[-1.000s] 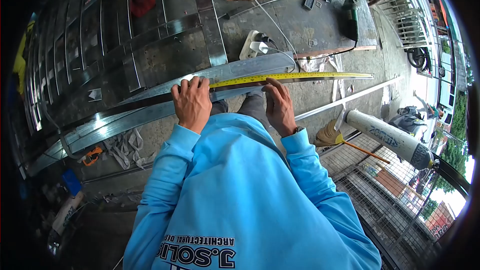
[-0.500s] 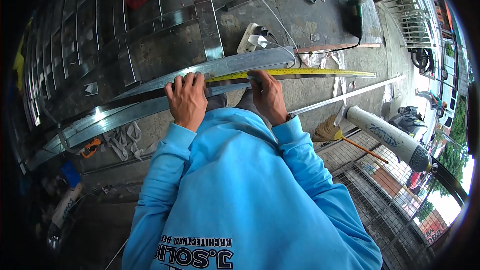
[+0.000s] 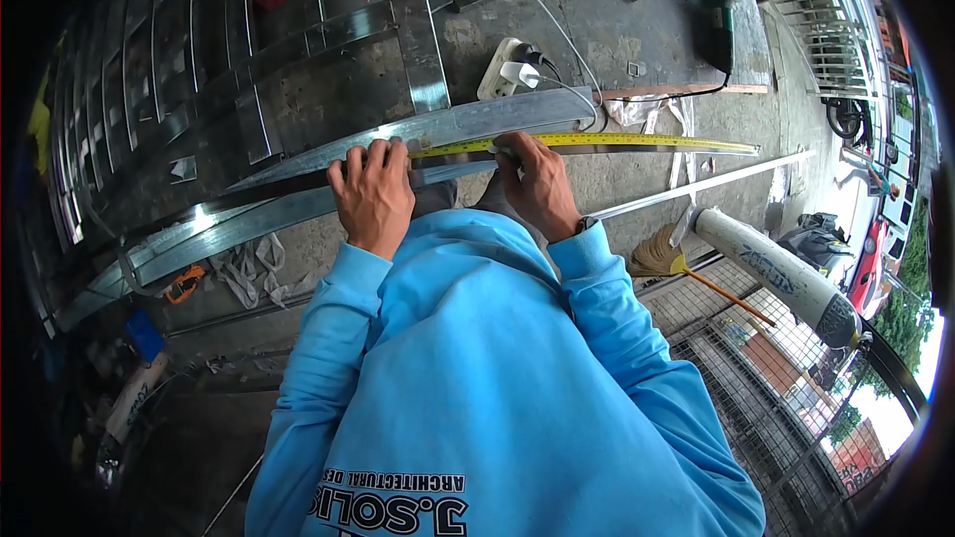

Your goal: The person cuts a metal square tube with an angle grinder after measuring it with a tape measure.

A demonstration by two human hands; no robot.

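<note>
On a scuffed workshop bench [image 3: 557,30], the left hand [image 3: 373,194] and right hand [image 3: 537,184] press a yellow tape measure [image 3: 597,142] flat, grip closed on nothing.

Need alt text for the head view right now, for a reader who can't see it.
Both hands press a yellow tape measure along a long metal strip: left hand at its end, right hand farther along. A white power strip lies just beyond.

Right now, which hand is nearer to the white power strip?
The right hand is nearer: it rests on the yellow tape measure, just below the white power strip. The left hand presses the metal strip farther to the left.
</note>
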